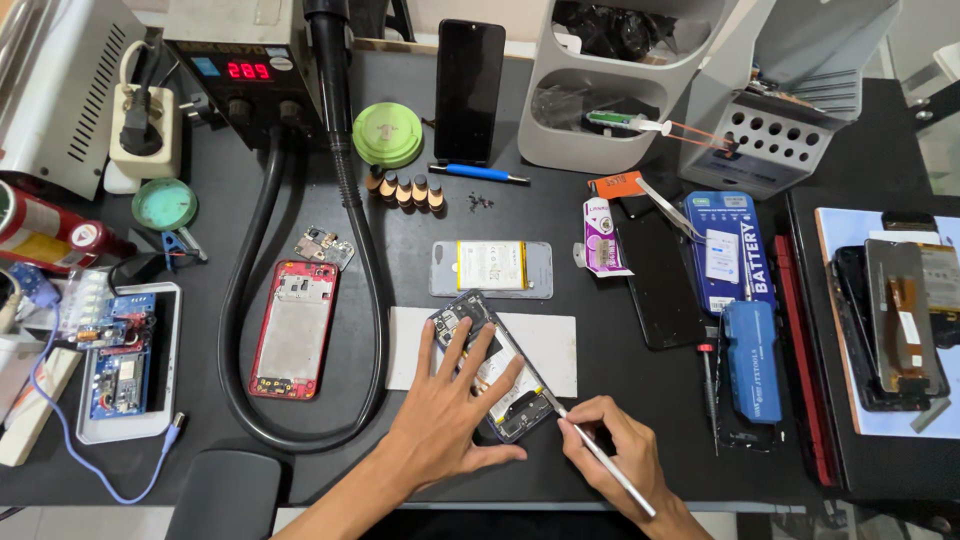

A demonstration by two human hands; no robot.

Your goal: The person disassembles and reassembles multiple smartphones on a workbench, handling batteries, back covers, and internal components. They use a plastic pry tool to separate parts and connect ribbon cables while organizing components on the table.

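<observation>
The opened phone (492,365) lies tilted on a white mat (545,335) near the front edge of the black tabletop (560,210). To its left, well apart, lies a red phone frame (293,328) inside the loop of a black hose (240,330). The left hand (445,415) lies spread wide with fingertips pressing on the phone; if that hold slackens, the phone may slide on the mat. At the phone's lower right corner, the right hand (620,455) grips a thin metal tool (600,452) whose tip could slip and gouge the exposed parts.
</observation>
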